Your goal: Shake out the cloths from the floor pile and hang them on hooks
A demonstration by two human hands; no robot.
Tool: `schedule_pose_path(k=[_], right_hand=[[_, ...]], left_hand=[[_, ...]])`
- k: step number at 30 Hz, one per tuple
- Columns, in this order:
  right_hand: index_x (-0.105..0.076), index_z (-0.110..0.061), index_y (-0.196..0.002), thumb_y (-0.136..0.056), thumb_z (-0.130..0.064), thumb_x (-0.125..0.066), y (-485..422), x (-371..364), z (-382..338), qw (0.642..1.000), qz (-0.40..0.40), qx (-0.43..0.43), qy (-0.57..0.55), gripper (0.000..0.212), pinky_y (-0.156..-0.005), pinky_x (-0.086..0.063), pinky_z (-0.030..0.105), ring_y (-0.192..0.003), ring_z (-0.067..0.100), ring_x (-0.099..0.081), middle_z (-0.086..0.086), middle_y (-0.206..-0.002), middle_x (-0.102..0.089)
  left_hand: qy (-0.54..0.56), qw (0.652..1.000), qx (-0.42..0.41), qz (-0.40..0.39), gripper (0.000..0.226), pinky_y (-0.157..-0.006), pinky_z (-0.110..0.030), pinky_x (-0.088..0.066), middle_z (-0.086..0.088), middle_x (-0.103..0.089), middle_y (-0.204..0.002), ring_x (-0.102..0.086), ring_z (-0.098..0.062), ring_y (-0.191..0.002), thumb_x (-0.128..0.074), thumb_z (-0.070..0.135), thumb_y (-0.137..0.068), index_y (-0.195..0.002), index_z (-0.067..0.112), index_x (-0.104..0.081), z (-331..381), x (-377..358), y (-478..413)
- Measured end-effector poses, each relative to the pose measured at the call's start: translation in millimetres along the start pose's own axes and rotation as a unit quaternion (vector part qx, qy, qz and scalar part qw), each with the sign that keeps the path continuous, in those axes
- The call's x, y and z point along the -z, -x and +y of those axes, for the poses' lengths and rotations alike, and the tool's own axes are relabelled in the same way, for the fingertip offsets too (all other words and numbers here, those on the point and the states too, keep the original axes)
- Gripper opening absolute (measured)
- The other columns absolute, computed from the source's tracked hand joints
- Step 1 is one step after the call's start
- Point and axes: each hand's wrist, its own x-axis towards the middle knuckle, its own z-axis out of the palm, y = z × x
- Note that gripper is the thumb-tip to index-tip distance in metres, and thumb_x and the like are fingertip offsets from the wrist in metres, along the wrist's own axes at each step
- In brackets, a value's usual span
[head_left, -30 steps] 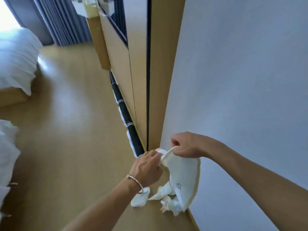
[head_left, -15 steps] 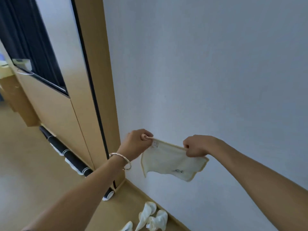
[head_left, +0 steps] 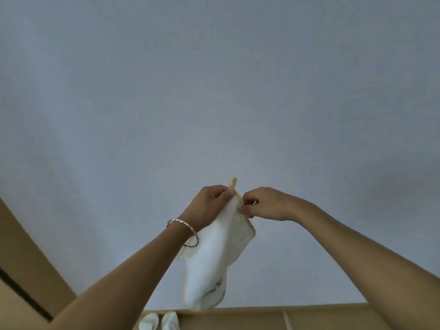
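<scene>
**Cloth of soft white fabric with a cream hem point(head_left: 212, 265), gathered at its loop for hanging**

My left hand point(head_left: 207, 206), above the thin silver bangle point(head_left: 184, 231), has its fingers curled tight round the top corner of the cloth. My right hand point(head_left: 266, 203) pinches the same corner from the other side, thumb and fingertips closed on the hem. Between the two, the small cream hanging loop point(head_left: 232, 182) stands up just above my knuckles. The rest of the cloth hangs below my left wrist, bunched and a little twisted, with a dark stitched mark near its lower end.

To do this well, I judge the loop should be left free and open, not crushed in my grip. One hand can take the weight while the other spreads the loop so it slips over a hook. A short downward snap first would probably loosen the twist in the hanging part.

Behind the cloth is the plain pale grey wall point(head_left: 214, 91). I see no hook on it in this view, so I cannot tell where the loop must go. Lower down, more white cloths point(head_left: 159, 321) lie on the tan wooden floor point(head_left: 262, 317) beside the wall, not yet hung.
</scene>
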Motion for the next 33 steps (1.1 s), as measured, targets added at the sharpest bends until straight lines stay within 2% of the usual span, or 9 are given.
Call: schedule_pose_path(k=[2, 5, 9, 14, 20, 25, 27, 30, 33], right_hand=[[-0.064, -0.027, -0.087, -0.091, -0.042, -0.054, 36, 14, 34, 0.998, 0.036, -0.024, -0.048, 0.019, -0.077, -0.047, 0.027, -0.087, 0.003, -0.062, -0.011, -0.091, -0.068], [-0.065, -0.022, -0.087, -0.091, -0.045, -0.055, 95, 32, 89, 0.988, 0.092, -0.049, -0.115, 0.025, -0.084, -0.051, 0.031, -0.084, 0.000, -0.067, -0.011, -0.092, -0.069], [-0.065, -0.018, -0.086, -0.093, -0.041, -0.051, 181, 55, 170, 0.956, 0.217, -0.088, -0.175, 0.028, -0.084, -0.054, 0.040, -0.077, 0.004, -0.068, -0.009, -0.089, -0.068], [-0.063, -0.012, -0.087, -0.095, -0.042, -0.051, 272, 68, 260, 0.903, 0.338, -0.140, -0.227, 0.033, -0.073, -0.054, 0.034, -0.069, 0.011, -0.068, -0.005, -0.085, -0.068], [-0.062, -0.009, -0.081, -0.099, -0.028, -0.046, 348, 85, 350, 0.849, 0.382, -0.203, -0.304, 0.030, -0.066, -0.056, 0.032, -0.062, 0.018, -0.068, -0.002, -0.077, -0.069], [-0.057, -0.014, -0.071, -0.099, -0.028, -0.045, 384, 88, 416, 0.806, 0.415, -0.274, -0.321, 0.033, -0.057, -0.056, 0.027, -0.058, 0.021, -0.069, -0.006, -0.063, -0.066], [-0.056, -0.014, -0.069, -0.097, -0.027, -0.045, 397, 89, 446, 0.790, 0.427, -0.310, -0.312, 0.033, -0.056, -0.054, 0.029, -0.056, 0.022, -0.069, -0.005, -0.061, -0.065], [-0.053, -0.011, -0.066, -0.095, -0.021, -0.043, 419, 99, 490, 0.769, 0.446, -0.361, -0.282, 0.032, -0.051, -0.050, 0.028, -0.052, 0.021, -0.068, -0.004, -0.056, -0.061], [-0.055, -0.004, -0.071, -0.093, -0.016, -0.041, 437, 119, 536, 0.747, 0.465, -0.407, -0.247, 0.029, -0.052, -0.049, 0.031, -0.053, 0.023, -0.067, 0.007, -0.061, -0.063]], left_hand=[[0.018, 0.999, -0.016, -0.034, 0.034, -0.067, -0.032, -0.042, -0.004, -0.062, -0.076, -0.052, -0.015, -0.069, -0.048, 0.037, -0.096, -0.084, 0.013, -0.068, 25, -41, -12], [0.048, 0.994, -0.046, -0.084, 0.029, -0.078, -0.026, -0.049, 0.000, -0.071, -0.093, -0.063, -0.012, -0.084, -0.045, 0.034, -0.097, -0.089, 0.020, -0.069, 65, -115, -23], [0.085, 0.983, -0.079, -0.139, 0.027, -0.072, -0.024, -0.048, 0.003, -0.067, -0.083, -0.060, -0.010, -0.077, -0.042, 0.028, -0.099, -0.094, 0.015, -0.065, 120, -231, -27], [0.103, 0.969, -0.116, -0.192, 0.016, -0.072, -0.032, -0.047, -0.007, -0.065, -0.083, -0.057, -0.013, -0.071, -0.041, 0.025, -0.100, -0.092, 0.020, -0.053, 173, -367, -28], [0.131, 0.950, -0.113, -0.260, 0.015, -0.071, -0.029, -0.046, -0.002, -0.066, -0.077, -0.058, -0.013, -0.070, -0.042, 0.024, -0.099, -0.089, 0.026, -0.053, 219, -486, -31], [0.141, 0.926, -0.123, -0.328, 0.011, -0.070, -0.036, -0.047, -0.022, -0.066, -0.084, -0.057, -0.020, -0.070, -0.047, 0.029, -0.098, -0.093, 0.023, -0.055, 243, -569, -44], [0.142, 0.915, -0.117, -0.358, 0.012, -0.072, -0.036, -0.048, -0.024, -0.066, -0.086, -0.058, -0.021, -0.071, -0.047, 0.028, -0.097, -0.093, 0.021, -0.055, 248, -604, -54], [0.163, 0.891, -0.099, -0.411, 0.014, -0.074, -0.034, -0.047, -0.019, -0.063, -0.085, -0.057, -0.019, -0.075, -0.045, 0.024, -0.098, -0.089, 0.018, -0.053, 260, -659, -74], [0.205, 0.845, -0.063, -0.489, 0.017, -0.065, -0.020, -0.044, -0.001, -0.056, -0.075, -0.052, -0.011, -0.069, -0.044, 0.017, -0.098, -0.083, 0.013, -0.050, 280, -711, -99]])
